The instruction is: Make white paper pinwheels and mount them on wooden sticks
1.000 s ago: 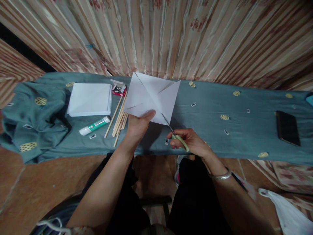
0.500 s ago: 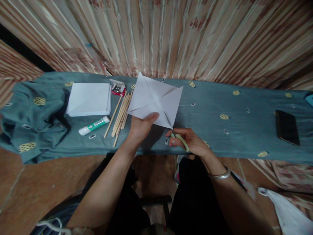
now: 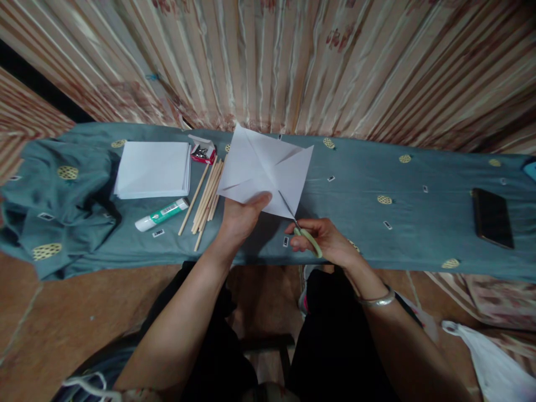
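A square sheet of white paper [image 3: 255, 162] with diagonal creases is raised over the table. Slits run inward from several of its corners. My left hand [image 3: 242, 215] grips its near edge, thumb on top and the other fingers hidden beneath. In my right hand [image 3: 320, 239] is a pair of scissors [image 3: 309, 240] with pale green handles. One blade lies over the sheet at the near right corner, pointing toward the middle; the other blade is hidden under the paper.
Left of the sheet lie several wooden sticks [image 3: 208, 195], an open small red-and-white box [image 3: 204, 151] of metal bits, a glue stick [image 3: 162, 214] and a stack of white paper [image 3: 153, 170]. A phone [image 3: 492, 218] rests at the right on the green tablecloth [image 3: 355, 178].
The scissors have shifted very slightly, and their upper blade reaches a little further in over the paper. The sheet has edged slightly left. Both hands keep their holds.
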The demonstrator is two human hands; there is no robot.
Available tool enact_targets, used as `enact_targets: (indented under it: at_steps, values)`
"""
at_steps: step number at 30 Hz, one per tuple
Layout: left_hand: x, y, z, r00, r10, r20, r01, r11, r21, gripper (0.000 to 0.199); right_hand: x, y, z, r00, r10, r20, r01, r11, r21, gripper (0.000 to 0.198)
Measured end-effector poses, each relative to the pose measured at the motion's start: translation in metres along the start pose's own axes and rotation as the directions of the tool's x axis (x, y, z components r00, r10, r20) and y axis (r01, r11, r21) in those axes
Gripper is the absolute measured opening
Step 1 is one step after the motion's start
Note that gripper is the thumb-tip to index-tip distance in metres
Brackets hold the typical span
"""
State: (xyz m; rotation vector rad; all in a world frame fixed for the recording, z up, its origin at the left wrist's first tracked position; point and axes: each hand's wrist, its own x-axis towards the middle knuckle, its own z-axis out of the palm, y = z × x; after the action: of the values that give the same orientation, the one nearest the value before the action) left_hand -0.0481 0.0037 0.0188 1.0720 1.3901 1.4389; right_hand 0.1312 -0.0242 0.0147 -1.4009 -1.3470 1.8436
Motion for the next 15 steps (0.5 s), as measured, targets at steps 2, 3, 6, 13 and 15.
enact_targets:
  at_steps: [2, 3, 6, 13, 15]
  values:
    - [-0.0001, 0.0006, -0.0001, 1.0, 0.003, -0.005, -0.003, 1.0, -0.015, 0.039, 0.0001, -0.0004, 0.0003, 1.0, -0.004, -0.003, 0.004, 1.0, 0.001, 0.05]
    - [-0.0003, 0.0011, -0.0003, 1.0, 0.005, -0.009, -0.005, 1.0, -0.018, 0.039, 0.0001, -0.0004, 0.0004, 1.0, -0.004, -0.005, 0.004, 1.0, 0.004, 0.05]
    - [-0.0015, 0.0023, -0.0002, 1.0, 0.001, -0.003, -0.001, 1.0, -0.012, 0.037, 0.0002, -0.0003, 0.0006, 1.0, 0.008, -0.008, -0.008, 1.0, 0.018, 0.05]
    - [-0.0055, 0.0005, 0.0034, 0.999, -0.033, 0.042, 0.033, 0.999, 0.007, 0.042, -0.0003, 0.0, 0.0003, 0.999, -0.037, 0.001, 0.037, 0.999, 0.008, 0.05]
    - [-0.0053, -0.0001, 0.0037, 0.998, -0.039, 0.041, 0.039, 0.999, 0.013, 0.044, -0.0002, 0.001, 0.0001, 0.999, -0.039, -0.008, 0.039, 0.999, 0.009, 0.049]
